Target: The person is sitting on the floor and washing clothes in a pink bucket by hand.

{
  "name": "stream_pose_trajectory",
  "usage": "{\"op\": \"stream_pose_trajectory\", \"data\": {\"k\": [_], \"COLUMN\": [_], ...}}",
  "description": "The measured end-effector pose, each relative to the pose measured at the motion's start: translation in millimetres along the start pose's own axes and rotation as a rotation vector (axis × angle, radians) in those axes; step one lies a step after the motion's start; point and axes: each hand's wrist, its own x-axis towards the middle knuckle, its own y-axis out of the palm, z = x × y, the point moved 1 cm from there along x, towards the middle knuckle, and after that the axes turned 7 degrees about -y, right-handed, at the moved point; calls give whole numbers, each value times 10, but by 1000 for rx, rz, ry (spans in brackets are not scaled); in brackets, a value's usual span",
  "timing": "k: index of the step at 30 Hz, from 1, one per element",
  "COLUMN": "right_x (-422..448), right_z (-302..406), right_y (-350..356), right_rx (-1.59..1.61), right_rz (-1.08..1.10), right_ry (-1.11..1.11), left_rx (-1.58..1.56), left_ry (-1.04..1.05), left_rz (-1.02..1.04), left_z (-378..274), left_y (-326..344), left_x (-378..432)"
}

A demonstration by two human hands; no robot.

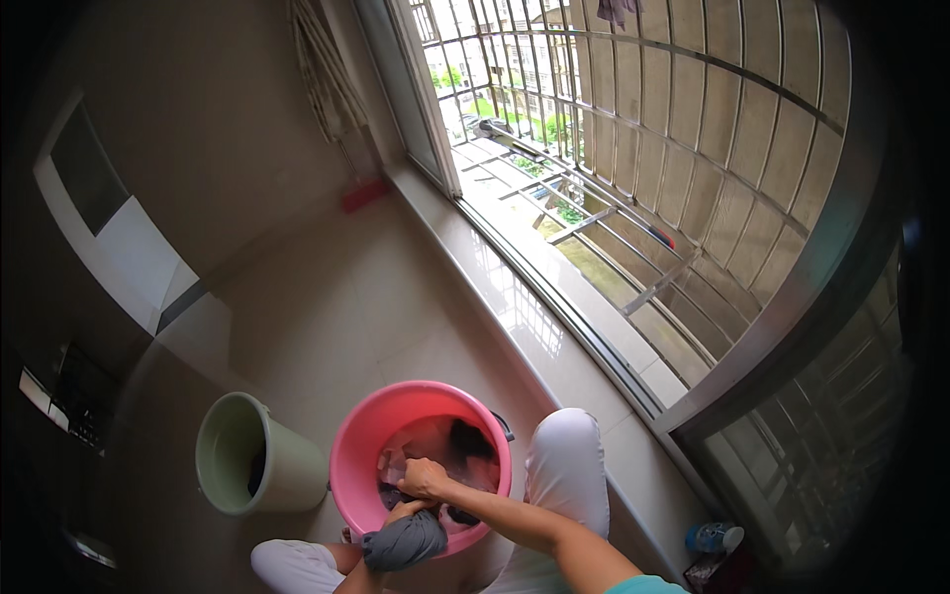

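Observation:
Between my knees stands a pink plastic bucket [355, 431] holding murky water and wet clothes [475, 468], some pale pink, some dark. My right hand [424, 479] reaches in from the right, its fingers curled down at a dark cloth in the middle of the bucket. Just below it, nearer to me, is my left hand [404, 511], its fingers bent at the same dark cloth. A bunched grey cloth [407, 540] lies around my left wrist and over the near rim. What exactly each hand's fingertips grip is partly hidden.
A pale green bucket [297, 468] with something dark inside stands left of the pink one. A tiled ledge [512, 297] runs along the open window with metal bars. By the far wall is a red broom head [365, 194]. A blue-labelled container [712, 537] lies at the lower right.

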Motion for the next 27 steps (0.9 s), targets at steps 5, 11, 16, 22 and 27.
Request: {"op": "stream_pose_trajectory", "data": {"k": [5,11,16,22,27], "right_x": [-16,91,-36,19,128], "right_z": [-39,-66,157,313,234], "right_y": [89,-182,-263,-191,6], "right_rx": [7,1096,1354,756,253], "right_rz": [-32,490,753,482,229], "right_ry": [-90,-280,-379,-315,-246], "left_rx": [-76,-454,-437,-219,12], "left_ry": [9,126,150,216,129], "left_rz": [-21,394,561,368,233], "left_z": [88,102,188,154,115], "left_y": [120,502,716,504,190], "left_x": [-79,-35,-142,-107,-22]}}
